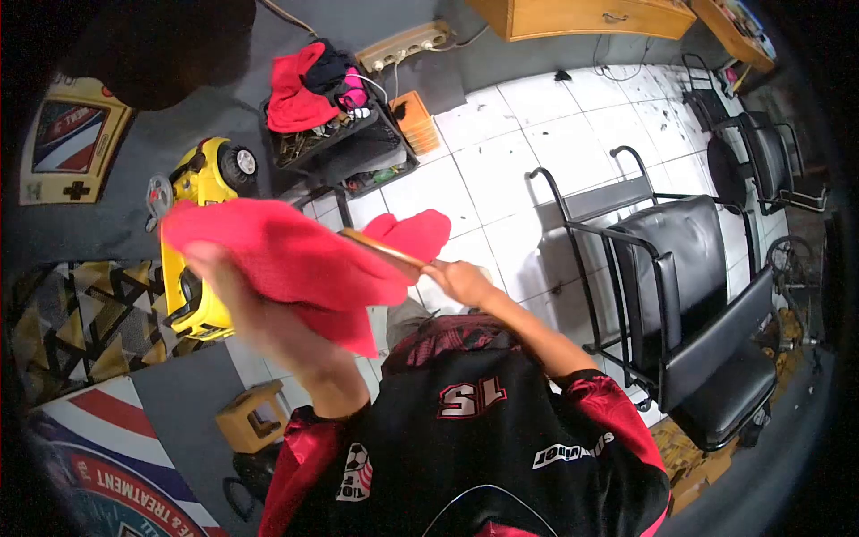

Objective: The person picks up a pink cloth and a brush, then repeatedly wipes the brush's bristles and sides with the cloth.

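A bright red cloth (295, 255) is stretched in front of me, blurred at its left end, with one part hanging down. My left hand (219, 273), smeared by motion, is closed on that left end, and the cloth covers some of its fingers. My right hand (458, 283) pinches the near end of a slim brown wooden stick (385, 248). This stick slants up to the left against the cloth. Another red flap of the cloth (416, 234) shows just beyond the stick.
A yellow toy car (201, 179) stands at the left, behind the cloth. A black rack (344, 157) with red fabric on top and an orange basket (414, 123) are ahead. Black chairs (676, 259) stand right on the white tiles. A cardboard box (253, 418) lies lower left.
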Available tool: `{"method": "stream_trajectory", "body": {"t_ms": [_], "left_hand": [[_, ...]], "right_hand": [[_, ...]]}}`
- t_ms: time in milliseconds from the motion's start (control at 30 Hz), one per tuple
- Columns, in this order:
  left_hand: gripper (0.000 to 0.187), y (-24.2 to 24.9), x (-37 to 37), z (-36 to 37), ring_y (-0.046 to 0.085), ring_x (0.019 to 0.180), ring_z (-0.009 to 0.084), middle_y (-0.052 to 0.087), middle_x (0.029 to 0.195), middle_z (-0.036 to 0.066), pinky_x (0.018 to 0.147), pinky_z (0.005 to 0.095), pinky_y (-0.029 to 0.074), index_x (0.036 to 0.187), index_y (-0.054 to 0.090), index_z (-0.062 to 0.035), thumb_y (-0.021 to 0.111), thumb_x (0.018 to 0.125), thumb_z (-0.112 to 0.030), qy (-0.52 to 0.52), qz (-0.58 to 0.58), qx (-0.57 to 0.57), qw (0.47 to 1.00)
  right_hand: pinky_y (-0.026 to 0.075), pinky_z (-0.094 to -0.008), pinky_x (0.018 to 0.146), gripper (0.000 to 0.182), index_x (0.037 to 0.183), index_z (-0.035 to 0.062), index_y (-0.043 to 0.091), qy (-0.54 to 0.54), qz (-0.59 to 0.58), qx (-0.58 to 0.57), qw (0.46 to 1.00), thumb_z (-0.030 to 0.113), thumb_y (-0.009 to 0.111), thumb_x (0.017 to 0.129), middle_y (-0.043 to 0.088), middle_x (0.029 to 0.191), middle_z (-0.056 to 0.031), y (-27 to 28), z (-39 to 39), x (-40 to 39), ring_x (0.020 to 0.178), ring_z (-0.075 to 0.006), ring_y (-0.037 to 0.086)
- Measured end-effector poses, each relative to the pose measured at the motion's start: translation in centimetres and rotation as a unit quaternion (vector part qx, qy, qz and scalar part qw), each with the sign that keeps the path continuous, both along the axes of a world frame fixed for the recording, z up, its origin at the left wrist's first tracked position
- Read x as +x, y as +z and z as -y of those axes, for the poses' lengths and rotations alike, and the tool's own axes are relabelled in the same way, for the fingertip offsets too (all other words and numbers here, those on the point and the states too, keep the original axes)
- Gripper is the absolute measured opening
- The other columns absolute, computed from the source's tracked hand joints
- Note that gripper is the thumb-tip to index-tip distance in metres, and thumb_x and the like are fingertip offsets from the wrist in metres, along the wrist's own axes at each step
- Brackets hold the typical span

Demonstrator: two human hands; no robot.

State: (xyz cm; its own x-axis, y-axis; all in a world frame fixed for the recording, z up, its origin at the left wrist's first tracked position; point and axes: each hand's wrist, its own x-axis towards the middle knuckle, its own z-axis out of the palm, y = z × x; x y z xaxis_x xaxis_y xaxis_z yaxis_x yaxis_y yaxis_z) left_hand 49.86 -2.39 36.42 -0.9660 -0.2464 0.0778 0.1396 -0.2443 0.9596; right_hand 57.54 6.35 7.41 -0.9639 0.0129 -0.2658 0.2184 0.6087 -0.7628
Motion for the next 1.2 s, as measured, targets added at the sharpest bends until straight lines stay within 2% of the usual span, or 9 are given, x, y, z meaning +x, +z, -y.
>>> {"method": "stream_trajectory", "body": {"t_ms": [133,167,400,533,700,833,900,1000,1200], "left_hand": [[0.042,-2.8,-2.7,5.2,0.051,0.106,0.0212,0.044,0.127,0.014,0.095,0.0325,0.038,0.127,0.040,0.0046,0.039,0.094,-0.022,-0.057,-0.274,-0.081,0.957],[0.042,-1.5,-2.8,3.9,0.051,0.108,0.0249,0.041,0.130,0.017,0.099,0.0344,0.035,0.128,0.040,0.0041,0.037,0.092,-0.018,0.042,-0.149,-0.087,0.984],[0.040,-1.5,-1.7,2.8,0.055,0.099,0.0178,0.055,0.112,0.009,0.088,0.0319,0.044,0.122,0.046,-0.0007,0.046,0.092,-0.027,-0.048,0.029,0.078,0.995],[0.040,-4.2,-1.0,0.6,0.054,0.097,0.0149,0.054,0.109,0.006,0.087,0.0301,0.043,0.123,0.042,-0.0047,0.049,0.091,-0.028,-0.142,0.047,0.057,0.987],[0.044,-5.4,0.5,-1.7,0.051,0.098,0.0138,0.051,0.112,0.005,0.089,0.0298,0.040,0.128,0.036,-0.0035,0.047,0.093,-0.027,-0.232,0.033,0.024,0.972],[0.050,-3.4,-0.7,-1.9,0.053,0.094,0.0149,0.050,0.109,0.006,0.084,0.0294,0.042,0.133,0.030,-0.0044,0.045,0.093,-0.031,-0.187,0.008,-0.004,0.982],[0.051,-2.7,-1.3,-1.4,0.054,0.088,0.0159,0.052,0.102,0.008,0.080,0.0297,0.044,0.130,0.031,-0.0042,0.047,0.092,-0.033,-0.128,-0.047,0.002,0.991],[0.049,-0.5,-1.1,-0.5,0.054,0.088,0.0154,0.052,0.101,0.008,0.081,0.0295,0.044,0.127,0.034,-0.0033,0.048,0.091,-0.034,-0.144,0.016,0.051,0.988],[0.043,-2.6,-0.7,0.7,0.055,0.092,0.0150,0.053,0.106,0.006,0.082,0.0295,0.044,0.121,0.043,-0.0037,0.050,0.090,-0.033,-0.114,0.018,0.037,0.993]], "right_hand": [[0.045,-0.0443,0.081,0.072,0.095,0.0023,0.063,-0.055,0.232,0.066,0.969,0.061,0.022,0.088,0.062,0.092,-0.0226,-12.6,-3.7,4.5,0.091,-0.0368,0.058],[0.045,-0.0443,0.081,0.072,0.095,0.0029,0.063,-0.084,0.262,0.088,0.957,0.061,0.023,0.088,0.062,0.094,-0.0219,-14.9,-4.2,5.8,0.092,-0.0373,0.058],[0.046,-0.0460,0.073,0.067,0.090,-0.0012,0.063,-0.181,0.220,0.067,0.956,0.054,0.025,0.091,0.061,0.082,-0.0258,-18.1,-7.0,10.6,0.082,-0.0418,0.060],[0.044,-0.0364,0.058,0.046,0.090,-0.0030,0.056,-0.269,-0.037,-0.202,0.941,0.035,0.032,0.095,0.057,0.067,-0.0186,0.9,-4.2,4.5,0.059,-0.0280,0.056],[0.042,-0.0354,0.058,0.035,0.088,-0.0027,0.052,-0.149,-0.214,-0.336,0.905,0.026,0.033,0.095,0.049,0.066,-0.0202,10.4,-0.4,2.9,0.060,-0.0286,0.052],[0.044,-0.0438,0.062,0.035,0.088,-0.0007,0.055,-0.114,-0.158,-0.158,0.968,0.029,0.037,0.094,0.055,0.072,-0.0239,1.2,-1.7,0.9,0.069,-0.0395,0.057],[0.048,-0.0440,0.070,0.053,0.092,0.0028,0.059,-0.061,0.063,0.034,0.996,0.046,0.029,0.093,0.061,0.079,-0.0222,-6.1,-3.0,2.5,0.075,-0.0370,0.060],[0.046,-0.0480,0.075,0.063,0.088,-0.0009,0.061,-0.123,0.182,0.080,0.972,0.053,0.029,0.091,0.061,0.083,-0.0269,-13.8,-4.4,7.5,0.082,-0.0421,0.059],[0.045,-0.0485,0.076,0.066,0.091,-0.0038,0.062,-0.202,0.256,0.099,0.940,0.052,0.026,0.092,0.059,0.087,-0.0305,-17.5,-6.4,10.8,0.085,-0.0413,0.059]]}}
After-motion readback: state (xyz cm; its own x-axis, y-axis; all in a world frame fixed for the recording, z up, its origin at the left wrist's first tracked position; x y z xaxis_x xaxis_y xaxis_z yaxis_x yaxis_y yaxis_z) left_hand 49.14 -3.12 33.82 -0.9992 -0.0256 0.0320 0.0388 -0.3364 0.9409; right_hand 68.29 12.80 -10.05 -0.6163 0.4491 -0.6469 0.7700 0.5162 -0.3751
